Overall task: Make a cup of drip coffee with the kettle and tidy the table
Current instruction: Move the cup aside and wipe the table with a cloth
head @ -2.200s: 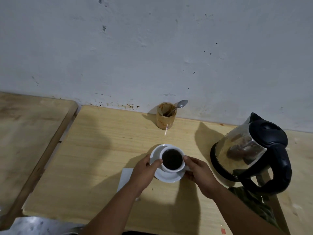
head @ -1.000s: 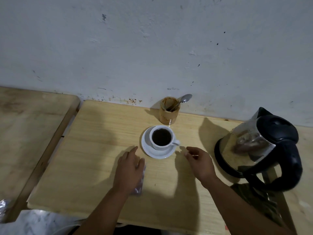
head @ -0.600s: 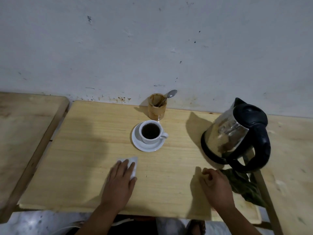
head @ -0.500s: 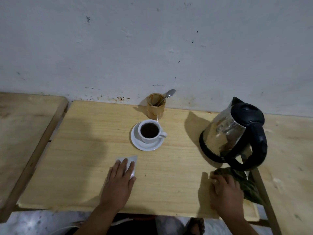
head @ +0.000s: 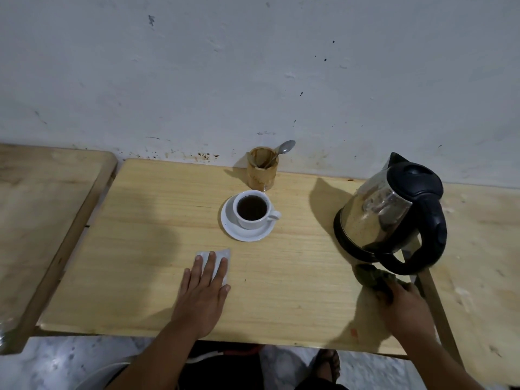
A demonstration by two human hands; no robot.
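A white cup (head: pixel 251 209) full of dark coffee stands on a white saucer (head: pixel 247 234) mid-table. My left hand (head: pixel 204 291) lies flat, fingers spread, on a white wrapper (head: pixel 218 256) below the saucer. My right hand (head: pixel 403 304) grips a dark green cloth (head: pixel 371 275) at the table's right edge, just under the kettle's handle. The steel kettle (head: pixel 388 212) with black lid and handle stands at the right. A brown-stained glass (head: pixel 261 173) holding a spoon (head: pixel 284 149) sits by the wall.
The wooden table (head: pixel 140 249) meets a second wooden top (head: pixel 36 220) on the left and another wooden surface (head: pixel 478 249) on the right. A white wall (head: pixel 253 66) closes off the back. Pale floor (head: pixel 56 364) shows beneath the front edge.
Both hands let go of the cup and saucer, which now stand farther back. My left hand settled flat on the wrapper. My right hand moved right and closed on the green cloth.
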